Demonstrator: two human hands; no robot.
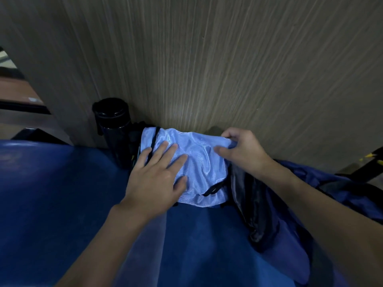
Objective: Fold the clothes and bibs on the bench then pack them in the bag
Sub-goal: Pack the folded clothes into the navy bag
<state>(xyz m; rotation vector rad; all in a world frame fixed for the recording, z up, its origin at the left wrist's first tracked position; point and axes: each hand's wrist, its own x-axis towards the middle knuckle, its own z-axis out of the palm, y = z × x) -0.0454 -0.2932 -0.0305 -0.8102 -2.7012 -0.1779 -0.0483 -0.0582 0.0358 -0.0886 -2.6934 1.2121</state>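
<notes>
A light blue mesh bib (199, 162) with black trim lies folded on the blue bench (62, 193), close to the wooden wall. My left hand (157, 175) lies flat on the bib's left half, fingers straight and spread. My right hand (240, 150) pinches the bib's upper right corner between thumb and fingers. A dark blue bag (290, 204) stands open just right of the bib, its dark inside showing under my right forearm.
A black bottle (113, 125) stands against the wooden wall (207, 69) to the left of the bib, with dark items between them. A black and yellow strap (371, 160) shows at the far right. Bare blue bench stretches left and toward me.
</notes>
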